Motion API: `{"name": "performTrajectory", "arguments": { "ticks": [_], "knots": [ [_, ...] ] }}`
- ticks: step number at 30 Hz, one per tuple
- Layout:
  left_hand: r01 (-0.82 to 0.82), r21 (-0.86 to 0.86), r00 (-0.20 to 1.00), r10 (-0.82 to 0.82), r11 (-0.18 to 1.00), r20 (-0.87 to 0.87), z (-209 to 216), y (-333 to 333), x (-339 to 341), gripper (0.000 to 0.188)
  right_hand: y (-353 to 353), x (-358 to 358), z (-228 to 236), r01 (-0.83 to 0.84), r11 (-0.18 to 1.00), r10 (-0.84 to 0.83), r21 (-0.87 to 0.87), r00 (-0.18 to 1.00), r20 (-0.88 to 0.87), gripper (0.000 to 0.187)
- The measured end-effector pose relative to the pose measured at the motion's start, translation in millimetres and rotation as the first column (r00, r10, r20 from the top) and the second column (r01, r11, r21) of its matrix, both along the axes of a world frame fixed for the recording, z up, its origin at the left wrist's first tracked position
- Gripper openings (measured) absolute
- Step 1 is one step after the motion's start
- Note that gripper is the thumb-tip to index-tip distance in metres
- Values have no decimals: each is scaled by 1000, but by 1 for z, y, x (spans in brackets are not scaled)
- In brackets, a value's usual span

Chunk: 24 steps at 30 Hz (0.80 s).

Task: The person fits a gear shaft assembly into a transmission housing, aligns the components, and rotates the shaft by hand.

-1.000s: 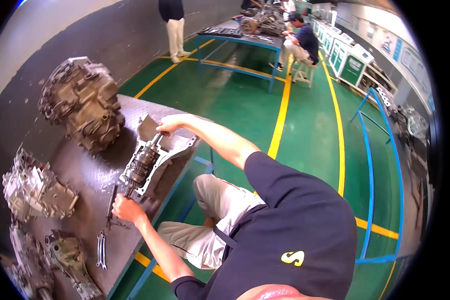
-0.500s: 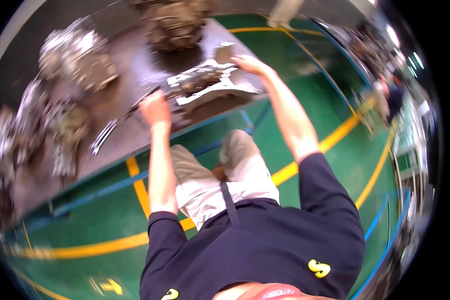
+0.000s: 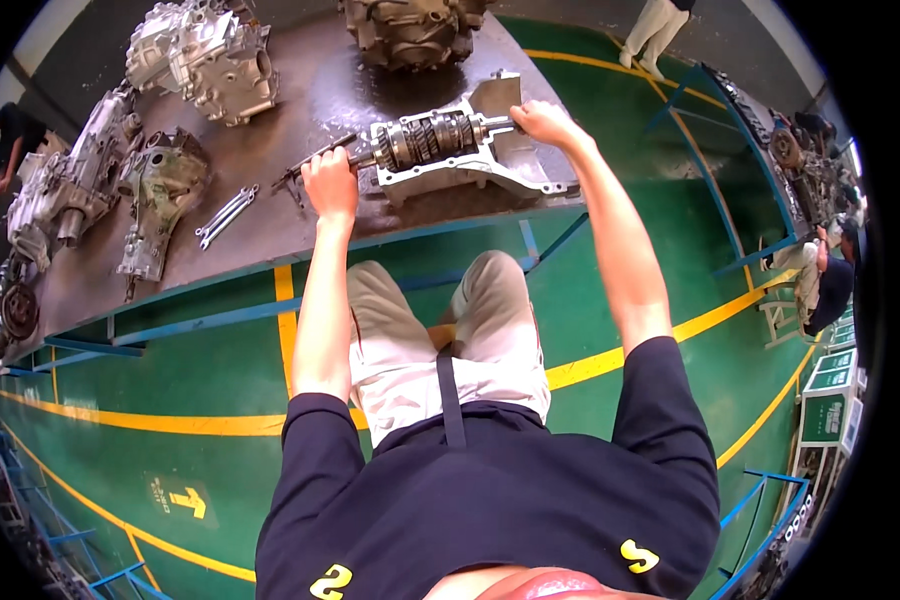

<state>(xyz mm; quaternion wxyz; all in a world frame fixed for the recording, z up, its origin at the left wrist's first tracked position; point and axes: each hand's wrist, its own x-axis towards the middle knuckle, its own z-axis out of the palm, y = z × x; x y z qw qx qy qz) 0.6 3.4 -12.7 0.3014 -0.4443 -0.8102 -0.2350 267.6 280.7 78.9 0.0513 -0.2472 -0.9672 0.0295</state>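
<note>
"Gear shaft (image 3: 430, 140) is lying lengthwise along an open half-housing (image 3: 415, 180), near the front edge of the workbench (image 3: 310, 85). Are we seeing why there?"

"We are judging that the pale metal cradle is stopping it from rolling, though we are not telling how deeply it is sitting."

"And at the ends?"

"At one, the person's left hand (image 3: 329, 183) is curling its fingers around the bare stub; at the other, the right hand (image 3: 547, 124) is pinching the slim tip. We are reading that as support from both sides, since gear teeth are filling the middle."

"What are we noticing by the left knuckles?"

"A dark bar (image 3: 290, 175) is lying just beside them; whether the fingers are touching it too, we are not able to tell. Wrenches (image 3: 228, 217) are resting farther left, probably within reach."

"And behind?"

"A brown gearbox (image 3: 410, 38) and a silver housing (image 3: 220, 65) are standing toward the far side, leaving, we are supposing, elbow room in front."
</note>
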Motion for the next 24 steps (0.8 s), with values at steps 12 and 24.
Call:
{"name": "performTrajectory", "arguments": {
  "ticks": [12,24],
  "knots": [
    [10,-266,1000,-4,964,25,20,-6,-10,15,-3,-10,16,12,986,-7,-168,999,32,41],
    [-2,-492,989,75,871,128,53,-5,-11,24,-22,-6,24,-189,981,183,43,975,126,35]
  ]
}}
